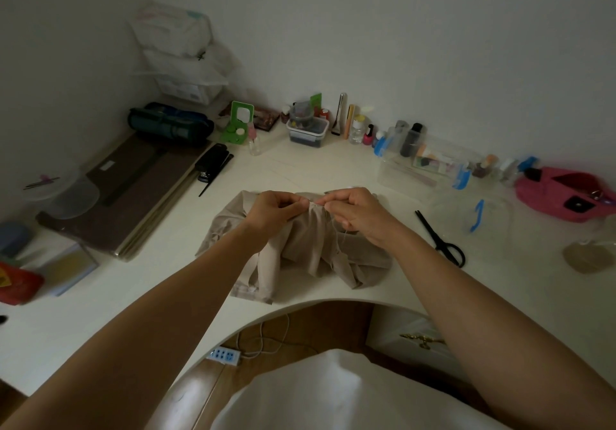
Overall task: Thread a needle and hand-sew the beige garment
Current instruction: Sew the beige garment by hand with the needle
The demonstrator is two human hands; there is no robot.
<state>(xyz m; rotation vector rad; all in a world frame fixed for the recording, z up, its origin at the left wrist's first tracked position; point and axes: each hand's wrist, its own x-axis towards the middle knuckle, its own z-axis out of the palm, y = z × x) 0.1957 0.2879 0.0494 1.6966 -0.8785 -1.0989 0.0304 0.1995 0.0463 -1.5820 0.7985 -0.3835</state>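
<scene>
The beige garment (310, 249) lies crumpled on the white desk (186, 263) in front of me. Both hands hover over its far edge, fingertips almost meeting. My left hand (270, 211) has its fingers curled and pinches something thin at the fingertips, too small to name. My right hand (353, 213) pinches a pale thread (336, 229), which trails down from it over the fabric. Between the two fingertips a short thin glint shows, perhaps the needle (316, 203).
Black scissors (440, 238) lie right of the garment, with a clear box with blue clips (430, 171) and a pink pouch (566, 193) beyond. Bottles and small containers line the back wall. Brown boards (133, 196) and a black stapler (211, 163) sit left.
</scene>
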